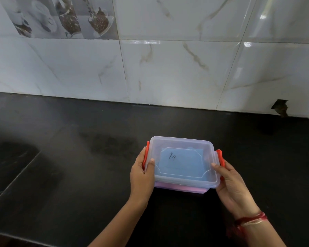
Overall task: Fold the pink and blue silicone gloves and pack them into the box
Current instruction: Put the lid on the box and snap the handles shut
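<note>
Both hands (pixel 142 173) (pixel 234 182) clasping lidded box (pixel 183 157) sides.

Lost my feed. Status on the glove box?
Left hand and right hand gripping box ends. Lid on, blue and pink showing inside. Counter around it bare.

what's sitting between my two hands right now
In the head view, the lidded box sits between left hand and right hand, both gripping its sides.
</note>
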`<state>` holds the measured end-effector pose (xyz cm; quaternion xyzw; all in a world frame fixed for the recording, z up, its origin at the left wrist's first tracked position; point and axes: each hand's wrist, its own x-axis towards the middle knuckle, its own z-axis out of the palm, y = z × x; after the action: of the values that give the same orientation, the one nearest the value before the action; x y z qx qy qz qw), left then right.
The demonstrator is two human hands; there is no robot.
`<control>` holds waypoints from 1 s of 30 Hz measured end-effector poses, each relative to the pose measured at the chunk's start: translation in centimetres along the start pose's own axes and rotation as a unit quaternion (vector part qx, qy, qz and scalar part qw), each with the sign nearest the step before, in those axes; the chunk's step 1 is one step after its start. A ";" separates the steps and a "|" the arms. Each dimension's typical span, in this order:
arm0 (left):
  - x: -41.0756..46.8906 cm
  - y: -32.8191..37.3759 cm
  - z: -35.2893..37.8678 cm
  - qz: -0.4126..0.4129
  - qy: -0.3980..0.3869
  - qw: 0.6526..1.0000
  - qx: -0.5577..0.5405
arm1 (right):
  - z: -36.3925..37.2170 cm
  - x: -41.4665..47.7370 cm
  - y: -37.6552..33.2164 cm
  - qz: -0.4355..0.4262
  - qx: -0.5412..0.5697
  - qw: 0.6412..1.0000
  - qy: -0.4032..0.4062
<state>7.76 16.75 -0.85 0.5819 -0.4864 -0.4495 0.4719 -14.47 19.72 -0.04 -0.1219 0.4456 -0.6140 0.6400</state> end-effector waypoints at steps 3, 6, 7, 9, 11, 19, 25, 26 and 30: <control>0.7 0.1 -0.2 0.114 -0.016 0.957 0.265 | 0.1 0.0 0.1 -0.013 -0.016 1.000 0.004; 1.6 0.9 0.1 0.151 -0.054 0.910 0.383 | 0.7 0.1 0.2 -0.022 -0.047 0.999 -0.001; 1.7 1.1 0.2 0.150 -0.064 0.907 0.388 | 0.9 0.2 0.2 -0.022 -0.053 0.998 0.000; 1.7 1.2 0.3 0.151 -0.072 0.905 0.390 | 1.1 0.5 0.2 -0.023 -0.065 0.998 0.012; 1.6 0.8 0.3 0.157 -0.072 0.895 0.411 | 1.2 0.8 0.0 -0.035 -0.089 0.995 0.019; 1.3 0.5 0.4 0.171 -0.058 0.897 0.404 | 1.4 0.7 -0.7 -0.081 -0.252 0.964 0.043; 1.2 0.5 0.5 0.172 -0.054 0.900 0.397 | 1.6 0.8 -0.7 -0.090 -0.290 0.950 0.071; 1.1 0.5 0.5 0.172 -0.052 0.900 0.396 | 1.6 0.9 -0.6 -0.090 -0.292 0.949 0.073; 1.1 0.6 0.5 0.169 -0.050 0.902 0.393 | 2.2 1.2 -0.2 -0.133 -0.398 0.902 0.100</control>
<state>7.27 15.57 -0.39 0.6055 -0.7380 -0.1637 0.2488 -13.19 17.73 0.81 -0.3629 0.6941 -0.4734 0.4031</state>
